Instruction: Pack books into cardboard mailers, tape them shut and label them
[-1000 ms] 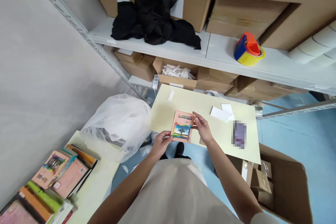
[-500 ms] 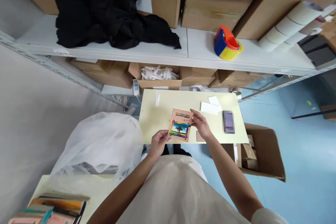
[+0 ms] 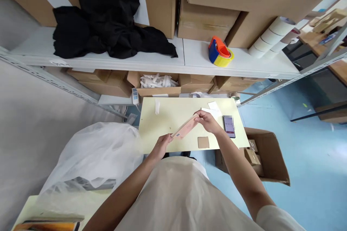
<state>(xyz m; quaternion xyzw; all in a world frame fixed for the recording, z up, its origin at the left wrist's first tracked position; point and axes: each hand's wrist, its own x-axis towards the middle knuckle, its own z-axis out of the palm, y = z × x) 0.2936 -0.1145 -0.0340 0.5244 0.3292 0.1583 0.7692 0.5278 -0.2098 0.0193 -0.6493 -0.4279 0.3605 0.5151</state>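
Note:
A thin pink book (image 3: 187, 127) is held tilted over the pale yellow table (image 3: 154, 140), its back cover with a small barcode showing. My left hand (image 3: 161, 143) grips its lower left corner. At the upper right end, my right hand (image 3: 207, 121) pinches the book between thumb and fingers. Below my right hand lies a small brown cardboard square (image 3: 203, 142) on the table. A phone (image 3: 229, 126) with a lit screen rests to the right, and white paper slips (image 3: 213, 106) lie behind my right hand, partly covered by it.
A shelf (image 3: 189, 65) behind the table carries black cloth (image 3: 108, 25), a tape dispenser (image 3: 220, 52), tape rolls (image 3: 271, 38) and cartons. An open carton (image 3: 275, 155) stands on the floor at right. White plastic sheeting (image 3: 94, 155) bulges at left, near books (image 3: 46, 226).
The book has been turned over from its illustrated front cover to its back and tilted. Both hands still hold it. The view has shifted slightly, bringing the cardboard square fully into sight.

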